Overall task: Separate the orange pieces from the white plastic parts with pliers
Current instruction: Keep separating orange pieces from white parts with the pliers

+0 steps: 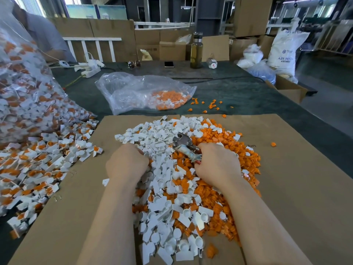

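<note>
A mixed heap lies on a cardboard sheet (286, 188): white plastic parts (162, 197) mostly on its left and loose orange pieces (219, 196) on its right. My right hand (215, 163) grips the handles of metal pliers (183, 143), whose jaws point up-left over the heap. My left hand (126, 163) rests on the heap's left side with fingers curled down into the white parts; what it holds is hidden.
Unseparated white-and-orange parts (38, 165) spill from a big clear bag (24, 92) at left. A smaller clear bag (145, 92) with orange pieces lies behind the cardboard. A bottle (196, 50), phone (169, 64), power strip (90, 70) and a person's sleeve (44, 35) are farther back.
</note>
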`<state>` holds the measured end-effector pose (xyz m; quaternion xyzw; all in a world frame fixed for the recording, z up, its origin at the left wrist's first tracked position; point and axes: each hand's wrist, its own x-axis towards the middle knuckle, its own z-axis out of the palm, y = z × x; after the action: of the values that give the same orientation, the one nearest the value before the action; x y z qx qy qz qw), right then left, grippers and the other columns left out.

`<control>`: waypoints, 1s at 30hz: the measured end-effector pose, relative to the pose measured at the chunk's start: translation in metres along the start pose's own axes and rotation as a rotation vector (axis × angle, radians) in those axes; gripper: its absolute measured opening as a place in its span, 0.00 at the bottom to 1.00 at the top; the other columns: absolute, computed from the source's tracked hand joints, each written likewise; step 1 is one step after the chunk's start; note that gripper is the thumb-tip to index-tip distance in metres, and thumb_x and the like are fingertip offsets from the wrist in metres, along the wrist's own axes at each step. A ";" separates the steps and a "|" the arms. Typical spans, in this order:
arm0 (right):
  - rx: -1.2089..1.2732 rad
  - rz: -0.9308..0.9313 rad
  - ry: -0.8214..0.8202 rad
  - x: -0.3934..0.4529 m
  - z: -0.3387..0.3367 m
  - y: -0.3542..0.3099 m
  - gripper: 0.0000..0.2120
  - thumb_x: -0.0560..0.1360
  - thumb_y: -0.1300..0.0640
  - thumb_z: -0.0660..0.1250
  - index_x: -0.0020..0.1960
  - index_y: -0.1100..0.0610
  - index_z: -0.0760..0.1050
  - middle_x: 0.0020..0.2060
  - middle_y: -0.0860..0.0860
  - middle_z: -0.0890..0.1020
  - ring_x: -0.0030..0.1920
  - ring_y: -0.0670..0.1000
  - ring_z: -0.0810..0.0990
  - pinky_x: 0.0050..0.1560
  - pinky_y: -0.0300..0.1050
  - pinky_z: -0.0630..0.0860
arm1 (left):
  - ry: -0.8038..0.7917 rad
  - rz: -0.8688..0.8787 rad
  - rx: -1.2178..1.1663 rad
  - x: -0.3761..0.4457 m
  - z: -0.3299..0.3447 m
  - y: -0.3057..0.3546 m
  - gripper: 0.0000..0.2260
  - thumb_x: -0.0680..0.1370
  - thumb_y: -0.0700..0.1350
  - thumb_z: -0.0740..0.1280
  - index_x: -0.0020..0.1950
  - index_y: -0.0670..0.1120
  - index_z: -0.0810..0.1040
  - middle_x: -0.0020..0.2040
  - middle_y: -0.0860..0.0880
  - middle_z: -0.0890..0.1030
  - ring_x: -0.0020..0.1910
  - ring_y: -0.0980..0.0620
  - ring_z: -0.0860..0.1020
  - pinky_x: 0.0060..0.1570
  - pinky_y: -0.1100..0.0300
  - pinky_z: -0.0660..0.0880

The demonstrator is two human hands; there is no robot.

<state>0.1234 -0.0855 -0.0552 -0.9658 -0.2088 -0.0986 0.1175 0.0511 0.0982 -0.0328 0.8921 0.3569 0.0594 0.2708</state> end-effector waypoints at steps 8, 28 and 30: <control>0.100 0.055 0.084 -0.001 -0.006 0.000 0.09 0.74 0.45 0.65 0.48 0.49 0.69 0.33 0.43 0.71 0.31 0.46 0.71 0.27 0.41 0.67 | 0.133 0.095 -0.408 -0.002 0.002 0.005 0.05 0.76 0.46 0.71 0.47 0.49 0.76 0.42 0.50 0.81 0.39 0.49 0.79 0.38 0.51 0.79; 1.007 0.092 0.070 -0.003 -0.024 0.001 0.11 0.78 0.62 0.64 0.55 0.48 0.77 0.43 0.42 0.82 0.42 0.38 0.81 0.33 0.27 0.73 | -0.210 0.133 -1.163 -0.033 0.013 0.044 0.06 0.73 0.36 0.75 0.49 0.43 0.83 0.39 0.45 0.86 0.38 0.50 0.86 0.38 0.64 0.81; 1.069 0.095 0.066 -0.004 -0.025 0.001 0.12 0.79 0.63 0.63 0.54 0.48 0.78 0.44 0.41 0.83 0.46 0.35 0.81 0.35 0.24 0.72 | -0.205 0.135 -1.142 -0.034 0.016 0.046 0.06 0.73 0.36 0.75 0.48 0.43 0.83 0.37 0.47 0.86 0.38 0.50 0.86 0.41 0.59 0.83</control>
<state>0.1169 -0.0945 -0.0327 -0.7760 -0.1824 -0.0035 0.6038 0.0584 0.0413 -0.0190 0.6267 0.1826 0.1727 0.7376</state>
